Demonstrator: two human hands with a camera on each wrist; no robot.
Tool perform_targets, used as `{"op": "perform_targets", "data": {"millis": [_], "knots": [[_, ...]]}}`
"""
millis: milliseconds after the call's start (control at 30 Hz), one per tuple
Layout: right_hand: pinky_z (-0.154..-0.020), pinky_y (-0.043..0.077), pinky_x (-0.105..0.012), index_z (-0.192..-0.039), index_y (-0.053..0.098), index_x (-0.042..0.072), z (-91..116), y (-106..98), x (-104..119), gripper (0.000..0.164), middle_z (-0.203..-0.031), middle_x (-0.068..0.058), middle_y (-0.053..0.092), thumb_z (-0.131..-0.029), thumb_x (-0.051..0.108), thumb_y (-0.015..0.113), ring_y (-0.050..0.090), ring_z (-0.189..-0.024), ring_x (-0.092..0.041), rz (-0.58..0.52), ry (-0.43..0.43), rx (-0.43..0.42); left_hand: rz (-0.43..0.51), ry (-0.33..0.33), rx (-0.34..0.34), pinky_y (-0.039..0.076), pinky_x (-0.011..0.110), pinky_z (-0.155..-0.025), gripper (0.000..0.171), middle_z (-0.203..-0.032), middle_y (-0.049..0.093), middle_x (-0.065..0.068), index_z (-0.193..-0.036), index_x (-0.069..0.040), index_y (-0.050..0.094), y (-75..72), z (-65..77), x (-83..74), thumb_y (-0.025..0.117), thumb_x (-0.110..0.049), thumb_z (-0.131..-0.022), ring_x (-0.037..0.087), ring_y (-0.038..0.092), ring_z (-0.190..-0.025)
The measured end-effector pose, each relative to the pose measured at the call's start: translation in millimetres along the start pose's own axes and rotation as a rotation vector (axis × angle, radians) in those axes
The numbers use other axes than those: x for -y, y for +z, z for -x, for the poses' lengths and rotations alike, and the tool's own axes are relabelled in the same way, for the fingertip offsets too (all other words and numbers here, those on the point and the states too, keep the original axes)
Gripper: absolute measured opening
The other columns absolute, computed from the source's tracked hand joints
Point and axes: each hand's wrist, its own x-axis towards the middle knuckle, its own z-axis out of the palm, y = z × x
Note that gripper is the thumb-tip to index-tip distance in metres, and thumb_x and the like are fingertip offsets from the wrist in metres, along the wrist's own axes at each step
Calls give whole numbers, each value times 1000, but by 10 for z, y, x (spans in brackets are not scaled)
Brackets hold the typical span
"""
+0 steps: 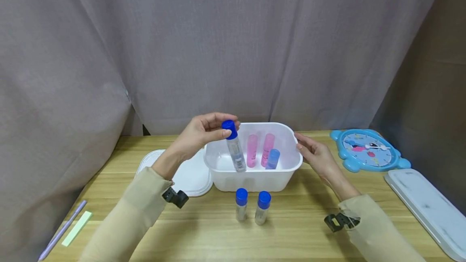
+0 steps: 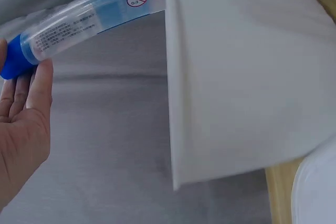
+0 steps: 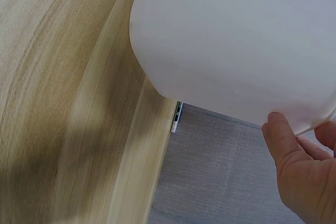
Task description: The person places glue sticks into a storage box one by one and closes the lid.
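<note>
My left hand (image 1: 204, 132) pinches the blue cap of a clear tube (image 1: 236, 153), thumb in front. The tube leans, its lower end down inside the white plastic bin (image 1: 251, 181). In the left wrist view, the tube (image 2: 68, 30) shows printed text and a round red warning mark. My right hand (image 1: 316, 155) pinches the bin's right rim. In the right wrist view, a finger of that hand (image 3: 310, 177) lies against the outer wall. Inside the bin stand two pink tubes (image 1: 252, 151) and a shorter blue one (image 1: 272, 159).
Two blue-capped clear tubes (image 1: 241, 204) stand upright before the bin. A white lid (image 1: 193, 177) lies to its left. A blue toy clock (image 1: 369, 151) and a pale flat case (image 1: 426, 205) lie right. A purple pen (image 1: 63, 229) and a green strip (image 1: 77, 229) lie far left.
</note>
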Motion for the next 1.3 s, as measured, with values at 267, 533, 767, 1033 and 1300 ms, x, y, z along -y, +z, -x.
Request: {"op": "perform_targets", "data": {"millis": [267,533,767,1033,1300], "knots": [[-88,50,-22,-145,30,-1,3,-3,-2,52,-143,-25,38,-101,23,43,45,-125,-35,-3,5,5,-44,-29,-37,52,32,-91,33,-119,63,18,-121,1,59,176,-280,263,63,-3,-89,17,65,-99],[-90,50,-28,-145,30,-2,13,-2,21,53,-143,-27,37,-100,24,44,50,-121,-27,-12,-8,2,-52,-163,7,54,30,-86,34,-109,65,17,-119,3,60,416,-383,646,65,1,-85,10,62,-87],[-87,50,-20,-144,31,-2,29,-4,16,53,-143,-26,38,-100,24,46,54,-111,-7,-22,-2,1,-90,-192,23,54,25,-81,32,-105,63,14,-114,5,60,502,-456,772,66,5,-83,9,59,-85],[-89,49,-22,-145,29,0,21,-15,23,52,-145,-24,36,-101,22,43,41,-128,-38,-3,20,-4,-237,-238,37,51,19,-74,30,-102,66,11,-112,2,63,548,-478,796,68,3,-83,8,58,-82],[-88,50,-20,-145,30,-1,18,1,18,53,-144,-25,37,-101,25,44,43,-125,-36,-7,3,1,-249,-214,38,53,22,-81,33,-110,65,18,-115,5,61,534,-446,777,66,4,-83,16,62,-94]]}}
